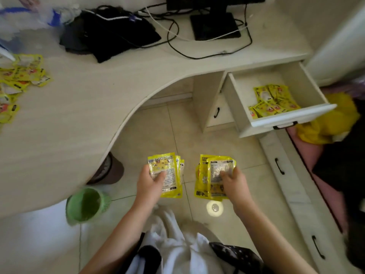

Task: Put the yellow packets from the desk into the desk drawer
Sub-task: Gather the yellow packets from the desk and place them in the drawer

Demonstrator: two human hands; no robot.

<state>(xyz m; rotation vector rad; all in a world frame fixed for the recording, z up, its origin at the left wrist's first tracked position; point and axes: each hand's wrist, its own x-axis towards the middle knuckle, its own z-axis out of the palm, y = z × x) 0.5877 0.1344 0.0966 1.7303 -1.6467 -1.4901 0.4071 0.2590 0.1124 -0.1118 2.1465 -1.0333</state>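
Note:
My left hand (149,181) grips a small stack of yellow packets (169,171) over the floor, below the desk's curved edge. My right hand (234,181) grips another stack of yellow packets (207,186) beside it. At the upper right the desk drawer (292,118) stands pulled open, with several yellow packets (271,101) lying in its front right part. More yellow packets (21,76) lie in a loose pile at the desk's far left edge. Both hands are well short of the drawer, lower and to its left.
On the pale desk (79,107) lie a black cloth (116,34), cables and a monitor stand (214,26). A green bin (87,204) stands on the tiled floor at the left. Shut drawers with black handles (280,167) and a yellow cloth (331,123) are at the right.

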